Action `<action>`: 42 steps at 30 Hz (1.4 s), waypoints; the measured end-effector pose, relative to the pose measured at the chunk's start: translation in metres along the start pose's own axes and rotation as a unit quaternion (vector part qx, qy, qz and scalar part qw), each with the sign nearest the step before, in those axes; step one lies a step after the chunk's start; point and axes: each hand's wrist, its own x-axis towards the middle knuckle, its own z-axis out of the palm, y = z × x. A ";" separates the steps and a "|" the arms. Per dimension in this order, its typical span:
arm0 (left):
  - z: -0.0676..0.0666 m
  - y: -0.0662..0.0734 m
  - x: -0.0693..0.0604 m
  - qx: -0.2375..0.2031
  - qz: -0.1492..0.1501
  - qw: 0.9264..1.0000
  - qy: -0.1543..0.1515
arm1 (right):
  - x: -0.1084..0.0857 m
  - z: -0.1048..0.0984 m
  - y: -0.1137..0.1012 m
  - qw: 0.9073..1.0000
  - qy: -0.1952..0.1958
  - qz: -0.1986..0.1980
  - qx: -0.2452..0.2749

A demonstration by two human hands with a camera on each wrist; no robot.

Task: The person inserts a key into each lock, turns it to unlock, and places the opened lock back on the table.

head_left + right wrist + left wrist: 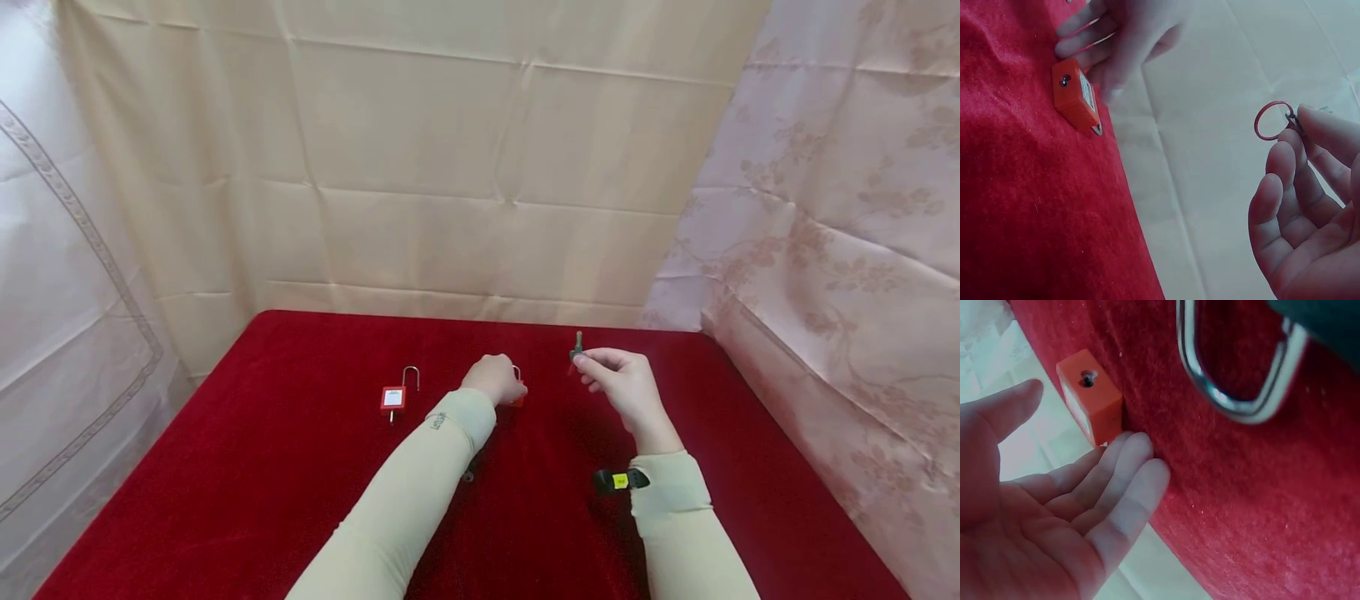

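Observation:
My left hand (495, 379) reaches over a red-orange padlock (517, 402), partly hidden by the hand in the head view. In the left wrist view, its fingers lie extended beside that padlock (1094, 394), fingertips at its lower edge, thumb apart; a keyhole faces the camera. Whether they touch it, I cannot tell. Raised above the table, my right hand (618, 383) pinches a key (578, 343) between thumb and forefinger. A red ring (1256, 119) hangs from the key. Further left lies another red padlock (393, 400) with a white label, its shackle open.
Red velvet cloth (300, 467) covers the table. A metal shackle (1235, 415) shows close up in the left wrist view, beside a dark green shape. Something dark (468, 477) peeks from under the left forearm. Beige curtain (420, 167) hangs behind.

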 end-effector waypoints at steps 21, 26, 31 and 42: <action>0.016 0.016 0.005 0.031 -0.020 0.999 0.036 | -0.001 0.000 0.003 1.000 -0.002 0.012 -0.001; 0.013 0.019 0.001 0.038 -0.020 0.998 0.035 | -0.002 0.000 0.003 1.000 0.001 0.014 -0.003; 0.013 0.020 -0.001 0.036 -0.016 0.999 0.034 | -0.002 0.001 0.002 1.000 -0.002 0.020 -0.003; 0.010 0.014 0.004 -0.024 -0.038 0.999 0.018 | -0.006 0.006 -0.014 0.999 -0.019 0.032 -0.006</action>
